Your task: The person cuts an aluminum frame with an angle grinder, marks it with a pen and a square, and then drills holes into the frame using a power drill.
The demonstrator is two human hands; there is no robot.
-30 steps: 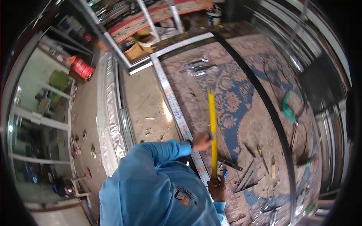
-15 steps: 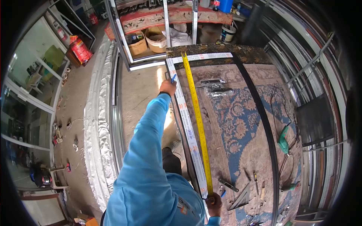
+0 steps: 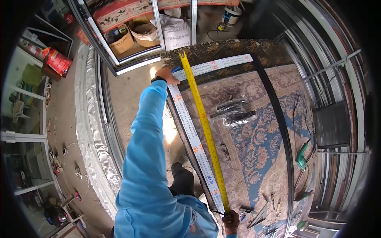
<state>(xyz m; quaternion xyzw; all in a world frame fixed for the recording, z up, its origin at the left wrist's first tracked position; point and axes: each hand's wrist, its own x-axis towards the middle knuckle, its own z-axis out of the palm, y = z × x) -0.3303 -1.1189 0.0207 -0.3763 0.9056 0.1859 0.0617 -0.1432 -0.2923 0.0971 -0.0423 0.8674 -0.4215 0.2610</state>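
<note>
My left hand [image 3: 166, 76] is closed around a blue pen [image 3: 175, 70] and rests on the far left corner of a frame. The frame has a long side wrapped in white printed film [image 3: 193, 137], a film-covered far end [image 3: 222, 64] and a black far side [image 3: 278, 109]. My right hand [image 3: 231, 223] grips the near end of a yellow tape measure [image 3: 206, 127]. The extended blade lies along the left side, its tip reaching past the far end. Inside the frame, clear plastic packets [image 3: 236, 113] with dark pieces lie on a patterned carpet [image 3: 254, 158].
A green power tool [image 3: 302, 156] with a cord lies beyond the black side. Several hand tools, including a metal square [image 3: 258, 216], lie near my right hand. Profiles [image 3: 337, 51] line the right; a silvery wrapped bundle [image 3: 88, 119] runs along the left floor. Buckets [image 3: 143, 32] stand at the back.
My left hand, still with the pen, has moved up along the white side to the far corner. My right hand stays at the tape's near end. The view has shifted.
</note>
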